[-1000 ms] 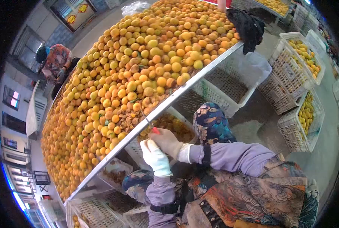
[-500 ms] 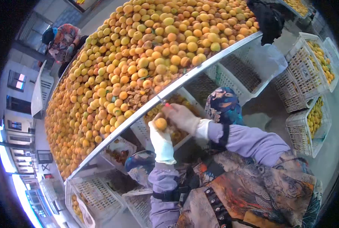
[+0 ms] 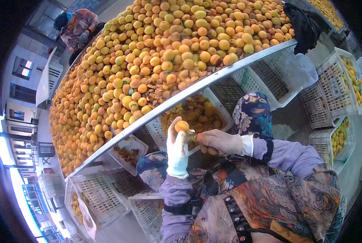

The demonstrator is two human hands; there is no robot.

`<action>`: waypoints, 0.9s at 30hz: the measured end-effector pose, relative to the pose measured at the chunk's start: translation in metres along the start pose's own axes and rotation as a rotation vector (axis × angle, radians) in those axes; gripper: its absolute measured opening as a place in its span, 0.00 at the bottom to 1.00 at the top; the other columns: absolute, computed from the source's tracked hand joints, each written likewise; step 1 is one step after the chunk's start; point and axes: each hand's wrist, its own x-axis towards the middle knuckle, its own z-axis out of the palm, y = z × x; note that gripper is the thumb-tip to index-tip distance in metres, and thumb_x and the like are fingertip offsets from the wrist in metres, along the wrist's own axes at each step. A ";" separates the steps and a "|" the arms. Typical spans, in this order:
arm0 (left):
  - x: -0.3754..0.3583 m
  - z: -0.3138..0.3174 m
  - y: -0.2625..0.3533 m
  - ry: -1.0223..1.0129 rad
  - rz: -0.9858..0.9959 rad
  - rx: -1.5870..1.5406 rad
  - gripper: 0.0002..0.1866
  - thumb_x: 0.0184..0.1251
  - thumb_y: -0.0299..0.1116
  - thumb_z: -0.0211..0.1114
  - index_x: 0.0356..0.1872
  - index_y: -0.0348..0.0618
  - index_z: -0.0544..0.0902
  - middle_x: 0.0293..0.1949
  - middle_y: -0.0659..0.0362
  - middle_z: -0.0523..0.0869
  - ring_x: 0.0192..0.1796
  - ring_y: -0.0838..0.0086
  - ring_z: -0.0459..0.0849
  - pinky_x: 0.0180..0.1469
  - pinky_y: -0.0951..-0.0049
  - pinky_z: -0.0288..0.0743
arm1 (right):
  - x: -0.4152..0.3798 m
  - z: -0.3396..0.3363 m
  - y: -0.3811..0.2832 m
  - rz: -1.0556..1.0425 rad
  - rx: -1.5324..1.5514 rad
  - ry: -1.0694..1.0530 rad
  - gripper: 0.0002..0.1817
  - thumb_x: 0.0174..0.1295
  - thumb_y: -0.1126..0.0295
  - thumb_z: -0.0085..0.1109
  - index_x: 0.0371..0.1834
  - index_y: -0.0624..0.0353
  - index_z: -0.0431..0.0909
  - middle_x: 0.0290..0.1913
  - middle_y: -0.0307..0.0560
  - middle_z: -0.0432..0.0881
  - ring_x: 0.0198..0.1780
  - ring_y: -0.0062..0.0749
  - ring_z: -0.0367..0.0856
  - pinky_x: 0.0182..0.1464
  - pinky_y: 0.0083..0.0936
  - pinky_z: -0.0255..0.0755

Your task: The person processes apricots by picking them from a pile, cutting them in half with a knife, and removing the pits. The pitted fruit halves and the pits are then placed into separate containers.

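Observation:
My left hand, in a white glove, is closed around an orange apricot held near its fingertips. My right hand, gloved too, grips a small knife with a bit of red at its handle. The blade points left and comes right up to the apricot. Both hands are above my lap, just on my side of the metal table edge. Below and beyond them sits a white crate holding split apricots.
A large heap of apricots covers the table. Dark scraps fill a small white crate. Stacked crates of fruit stand at right, more crates at lower left. A black cloth hangs over the table corner. Another person bends at far left.
My right hand has drawn back from the table edge, bringing the knife down beside the apricot. My left hand still holds the apricot, now slightly higher. The view has shifted a little.

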 end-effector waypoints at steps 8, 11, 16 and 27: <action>0.001 -0.007 -0.011 -0.017 -0.009 -0.104 0.25 0.66 0.34 0.59 0.61 0.38 0.65 0.52 0.54 0.75 0.47 0.70 0.78 0.54 0.71 0.72 | 0.003 -0.004 0.004 0.083 0.022 -0.023 0.27 0.68 0.45 0.38 0.28 0.58 0.71 0.13 0.35 0.63 0.12 0.17 0.57 0.13 0.16 0.50; 0.002 -0.007 -0.011 -0.011 -0.028 -0.155 0.25 0.67 0.35 0.59 0.61 0.37 0.65 0.52 0.50 0.77 0.47 0.66 0.80 0.54 0.66 0.73 | 0.005 -0.005 0.010 0.087 0.013 -0.014 0.28 0.66 0.41 0.38 0.27 0.56 0.71 0.13 0.33 0.62 0.11 0.16 0.56 0.12 0.17 0.50; 0.002 -0.007 -0.014 0.007 -0.034 -0.159 0.24 0.67 0.35 0.59 0.60 0.34 0.67 0.50 0.49 0.78 0.48 0.64 0.80 0.54 0.66 0.74 | 0.000 -0.010 0.008 0.119 0.051 -0.093 0.30 0.64 0.37 0.37 0.25 0.55 0.71 0.12 0.32 0.61 0.10 0.16 0.55 0.11 0.18 0.48; 0.006 0.013 -0.010 0.089 -0.108 -0.195 0.21 0.71 0.42 0.53 0.53 0.33 0.72 0.43 0.52 0.81 0.44 0.69 0.81 0.52 0.71 0.72 | 0.008 -0.011 0.019 -0.015 0.136 -0.083 0.29 0.68 0.43 0.35 0.26 0.58 0.71 0.10 0.33 0.60 0.09 0.18 0.54 0.11 0.19 0.47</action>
